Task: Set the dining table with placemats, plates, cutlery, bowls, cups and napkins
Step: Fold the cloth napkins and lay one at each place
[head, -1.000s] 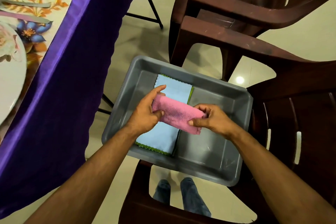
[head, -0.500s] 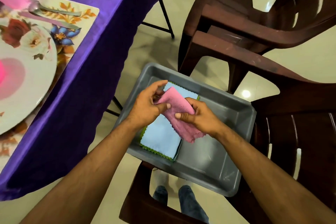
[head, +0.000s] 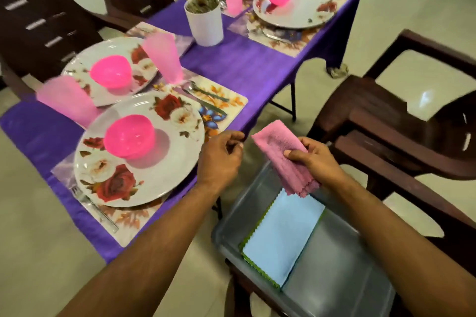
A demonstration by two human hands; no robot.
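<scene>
The right hand (head: 315, 159) holds a folded pink napkin (head: 282, 154) with its thumb and fingers curled round it, and the left hand (head: 219, 159) is just beside it, fingers bent loosely with nothing in them. Below the hands sits a grey tub (head: 334, 265) with a light blue cloth (head: 282, 237) lying flat inside, and a green-edged one peeks out under it. To the left of the left hand is a flowery plate (head: 164, 167) with a pink bowl (head: 128, 139) on it, and I can see no words to read.
</scene>
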